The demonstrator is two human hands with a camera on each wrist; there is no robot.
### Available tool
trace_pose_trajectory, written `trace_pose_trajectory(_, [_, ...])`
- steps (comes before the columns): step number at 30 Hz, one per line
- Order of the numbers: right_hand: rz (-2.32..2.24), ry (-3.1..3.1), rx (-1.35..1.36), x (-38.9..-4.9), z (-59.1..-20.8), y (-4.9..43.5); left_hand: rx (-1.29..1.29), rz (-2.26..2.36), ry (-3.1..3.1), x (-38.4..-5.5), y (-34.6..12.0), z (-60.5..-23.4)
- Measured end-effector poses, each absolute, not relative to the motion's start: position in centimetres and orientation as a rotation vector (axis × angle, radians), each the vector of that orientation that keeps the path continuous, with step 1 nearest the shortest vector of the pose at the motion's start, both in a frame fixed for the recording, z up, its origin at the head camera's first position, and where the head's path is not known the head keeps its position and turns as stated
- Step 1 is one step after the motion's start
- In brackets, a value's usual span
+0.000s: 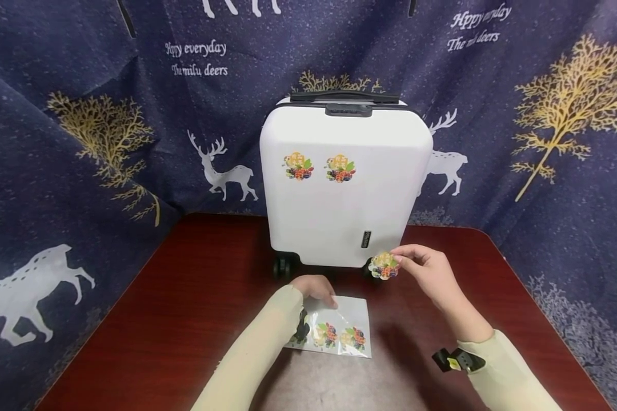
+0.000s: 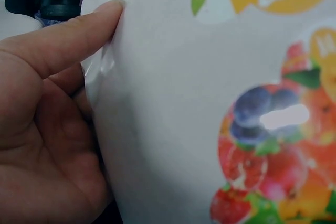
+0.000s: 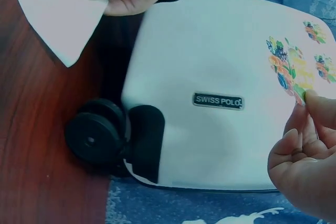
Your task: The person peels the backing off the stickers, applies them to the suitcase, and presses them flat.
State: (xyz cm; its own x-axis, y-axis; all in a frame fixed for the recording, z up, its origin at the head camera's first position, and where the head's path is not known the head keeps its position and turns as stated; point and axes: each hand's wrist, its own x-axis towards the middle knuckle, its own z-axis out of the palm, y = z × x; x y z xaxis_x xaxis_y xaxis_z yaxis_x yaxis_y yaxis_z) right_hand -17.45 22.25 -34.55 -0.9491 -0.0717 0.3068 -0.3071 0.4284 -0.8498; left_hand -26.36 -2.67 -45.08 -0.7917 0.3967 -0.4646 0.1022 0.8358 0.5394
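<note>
Between thumb and fingertips my right hand (image 1: 425,267) pinches a fruit sticker (image 1: 383,266) by its edge, in front of the suitcase's lower right corner in the head view. My left hand (image 1: 315,287) grips the far edge of a white sticker sheet (image 1: 352,311), thumb on top and fingers beneath, as the left wrist view shows. Several printed fruit stickers remain on that sheet, partly covered by my left sleeve. Behind both hands a white suitcase (image 1: 334,217) stands upright, with two fruit stickers (image 1: 341,168) side by side on its upper front.
The suitcase rests on black wheels (image 3: 94,137) on a dark red wooden table (image 1: 211,274). A small "SWISS POLO" plate (image 3: 218,100) sits low on its front. Close behind hangs a navy curtain (image 1: 211,108) printed with deer and golden trees.
</note>
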Motion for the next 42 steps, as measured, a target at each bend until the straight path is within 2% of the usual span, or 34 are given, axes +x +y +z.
trace_pose_trajectory(22, [1.506, -2.353, 0.295, -18.1, -30.8, 22.0, 0.403, 0.67, 2.416, -26.4, -3.0, -45.0])
trace_pose_trajectory(42, [1.757, -2.191, 0.329, -19.9, -27.8, 22.6, 0.397, 0.669, 2.397, -26.6, -2.9, -45.0])
